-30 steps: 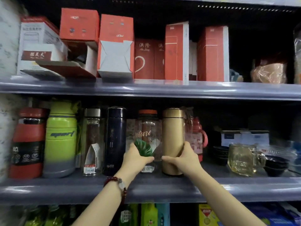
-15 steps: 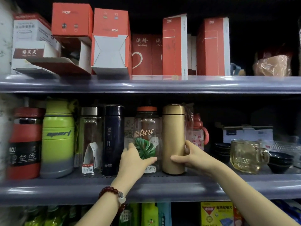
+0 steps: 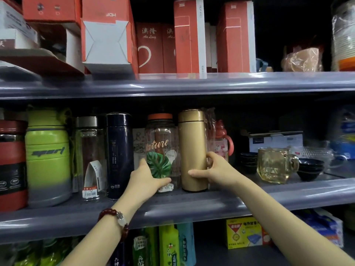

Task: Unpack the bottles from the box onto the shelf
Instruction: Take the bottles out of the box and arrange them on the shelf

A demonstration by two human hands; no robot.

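both hands are up on the middle shelf (image 3: 192, 206) now. the right hand (image 3: 219, 170) is wrapping around the lower part of the gold flask (image 3: 193, 148), thumb across the front, fingers curling round its right side, gripping it. the flask is standing upright on the shelf, matte gold, a thin seam marking off its cap. the left hand (image 3: 145, 179) is cupping the bottom of the clear bottle (image 3: 161, 150) just beside it, thumb under the green leaf print, fingers closing on its left side. that bottle is wearing an orange lid and the word "nature" in script; the two bottles are sitting side by side, nearly touching. a red bead bracelet (image 3: 115, 219) is circling the left wrist.

the shelf is grey-blue with a glossy front lip, and the back is looking dark. left of the hands i'm counting four more upright: a navy flask (image 3: 119, 154), a glass bottle with a silver cap (image 3: 90, 158), a lime green sport jug (image 3: 47, 156), a red jug (image 3: 12, 164) cut by the edge. behind the gold flask a pink-handled bottle (image 3: 223, 144) is peeking out, perhaps wrapped in plastic, it's hard to tell. to the right, one amber glass mug (image 3: 274, 166) and a stack of dark bowls (image 3: 310, 167). red boxes (image 3: 189, 35) are lining the upper shelf (image 3: 192, 83).
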